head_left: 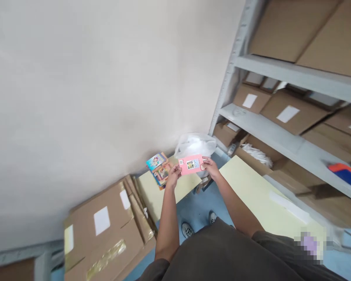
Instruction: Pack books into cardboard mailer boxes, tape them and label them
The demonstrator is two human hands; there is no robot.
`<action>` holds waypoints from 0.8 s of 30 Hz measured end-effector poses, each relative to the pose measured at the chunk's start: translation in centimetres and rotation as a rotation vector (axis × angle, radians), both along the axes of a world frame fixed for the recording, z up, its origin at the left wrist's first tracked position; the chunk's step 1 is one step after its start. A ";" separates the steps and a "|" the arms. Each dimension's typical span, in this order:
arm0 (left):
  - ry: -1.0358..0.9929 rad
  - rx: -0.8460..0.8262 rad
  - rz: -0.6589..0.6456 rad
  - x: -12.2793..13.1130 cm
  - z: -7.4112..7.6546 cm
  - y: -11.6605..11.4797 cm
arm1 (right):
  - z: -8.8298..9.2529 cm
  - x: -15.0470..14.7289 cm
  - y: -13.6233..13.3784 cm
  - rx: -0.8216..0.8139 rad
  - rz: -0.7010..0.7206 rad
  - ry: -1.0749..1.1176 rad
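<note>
A white plastered wall (76,86) fills the upper left of the frame, and a grey metal shelving unit (298,76) runs down the right side, its shelves carrying brown cardboard boxes (292,115) with white labels. Flat cardboard cartons (105,230), taped and labelled, are stacked at the lower left against the wall. The blue floor (197,203) shows between two pale yellow boards: a long one (266,195) at the lower right, in front of the shelving, and a shorter one (160,201) just left of centre. Above the person's dark grey T-shirt (219,251), the tips of two shoes (187,230) show on the floor. A white plastic bag (194,145) sits in the corner near the foot of the shelving, and a red and blue object (346,174) lies on a shelf at the right edge. Colourful picture books (158,169) lie at the far end of the shorter board. At centre, the left hand (174,175) and right hand (210,168) each pinch one end of a pink card (190,164), holding it up over the boards, just beside the books. The card shows a small QR code near its left end and a square picture near its middle.
</note>
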State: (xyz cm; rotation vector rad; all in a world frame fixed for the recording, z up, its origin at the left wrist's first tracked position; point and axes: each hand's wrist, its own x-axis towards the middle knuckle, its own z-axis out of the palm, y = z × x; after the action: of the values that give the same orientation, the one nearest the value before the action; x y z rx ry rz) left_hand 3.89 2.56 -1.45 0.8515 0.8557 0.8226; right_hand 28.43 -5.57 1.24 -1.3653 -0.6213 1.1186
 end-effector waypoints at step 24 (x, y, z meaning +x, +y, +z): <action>-0.162 0.081 -0.682 45.8 3.7 -21.2 | 6.1 27.3 -30.9 0.008 -0.856 -0.466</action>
State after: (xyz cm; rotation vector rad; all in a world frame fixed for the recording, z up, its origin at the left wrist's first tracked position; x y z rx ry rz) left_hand 49.66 -18.64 2.22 1.0471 0.3441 0.3171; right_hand 55.74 -36.52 7.31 -1.6581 -0.2920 0.1096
